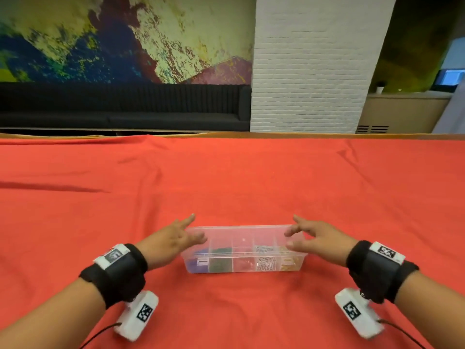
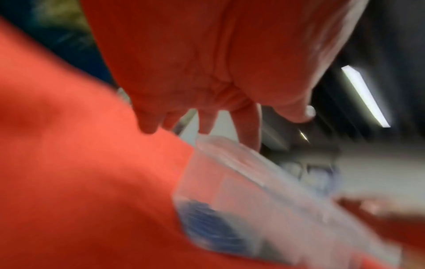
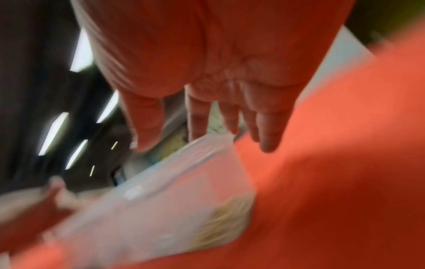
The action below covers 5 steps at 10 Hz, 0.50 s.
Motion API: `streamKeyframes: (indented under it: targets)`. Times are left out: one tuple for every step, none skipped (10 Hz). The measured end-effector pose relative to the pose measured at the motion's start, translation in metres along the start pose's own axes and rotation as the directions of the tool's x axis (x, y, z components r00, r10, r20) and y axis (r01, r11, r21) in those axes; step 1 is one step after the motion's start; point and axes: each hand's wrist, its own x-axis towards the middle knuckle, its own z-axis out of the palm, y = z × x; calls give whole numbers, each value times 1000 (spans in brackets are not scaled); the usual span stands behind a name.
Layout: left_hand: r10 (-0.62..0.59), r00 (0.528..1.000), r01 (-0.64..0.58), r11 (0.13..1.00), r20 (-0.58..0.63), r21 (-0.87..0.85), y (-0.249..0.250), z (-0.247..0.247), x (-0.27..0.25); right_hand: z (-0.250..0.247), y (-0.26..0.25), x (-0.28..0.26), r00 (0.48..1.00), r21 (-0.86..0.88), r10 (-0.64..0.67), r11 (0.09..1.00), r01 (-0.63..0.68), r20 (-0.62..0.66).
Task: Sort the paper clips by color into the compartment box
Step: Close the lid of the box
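Note:
A clear plastic compartment box (image 1: 242,269) lies on the red tablecloth (image 1: 226,185), its lid down. Its compartments show blue (image 1: 195,264), green (image 1: 221,263), red (image 1: 243,263), silver (image 1: 266,263) and gold paper clips (image 1: 289,263) from left to right. My left hand (image 1: 176,239) hovers over the box's left end with fingers spread and straight. My right hand (image 1: 310,238) hovers over the right end, fingers loosely extended. Neither hand holds anything. Both wrist views are blurred: the left hand (image 2: 207,72) is above the blue end of the box (image 2: 253,209), the right hand (image 3: 218,72) above the gold end of the box (image 3: 172,200).
The red cloth covers the whole table up to its far edge (image 1: 226,136). Beyond it stand a dark sofa (image 1: 125,107) and a white brick pillar (image 1: 314,64).

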Motion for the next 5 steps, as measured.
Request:
streamKeyframes:
  targets:
    - [86,992,-103,969,87,224,0,0,-2,1,-6,-5,991,-376,-115,917,132,68]
    - [164,986,-154,870,21,468,2,3,0,14,-14,-5,986,-592,-163,791,151,34]
    - [355,933,-251,767,-64,590,-4,15,3,24,-17,-7,971,-727,-232,657,201,59]
    - [420,898,-270,760,-130,591,-15,19,9,27,-6,-2,974,-718,-206,663,211,96]
    - [293,944,-169,821,-149,545,-16,6,12,12,-10,7,994,-561,-84,820,112,77]
